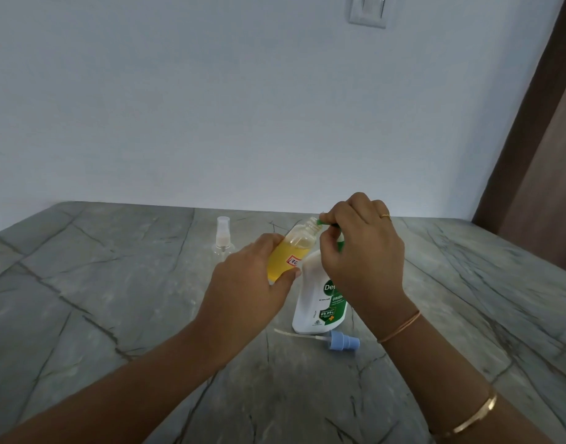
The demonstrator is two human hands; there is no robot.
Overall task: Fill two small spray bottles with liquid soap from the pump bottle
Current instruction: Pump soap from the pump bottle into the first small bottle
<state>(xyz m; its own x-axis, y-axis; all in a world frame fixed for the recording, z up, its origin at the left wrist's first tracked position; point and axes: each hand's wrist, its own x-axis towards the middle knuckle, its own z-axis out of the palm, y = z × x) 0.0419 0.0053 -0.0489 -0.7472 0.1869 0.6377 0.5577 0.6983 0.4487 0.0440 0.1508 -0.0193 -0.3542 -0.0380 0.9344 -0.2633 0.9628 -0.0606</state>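
Observation:
My left hand [246,283] grips a small clear spray bottle [291,251], tilted, its open neck up against the green pump nozzle [321,222]. Yellow liquid fills the bottle's lower part, and a red-edged label faces me. My right hand [361,245] sits on top of the white pump bottle [313,302], fingers curled round its green pump head. This pump bottle stands upright on the grey stone table [115,299]. A blue spray cap with its dip tube [339,340] lies flat in front of the pump bottle. The second small spray bottle [223,240], clear, with a white cap on, stands behind my left hand.
A pale wall rises at the table's back edge, with a switch plate [367,9] high up. A brown door frame [538,123] runs along the right side.

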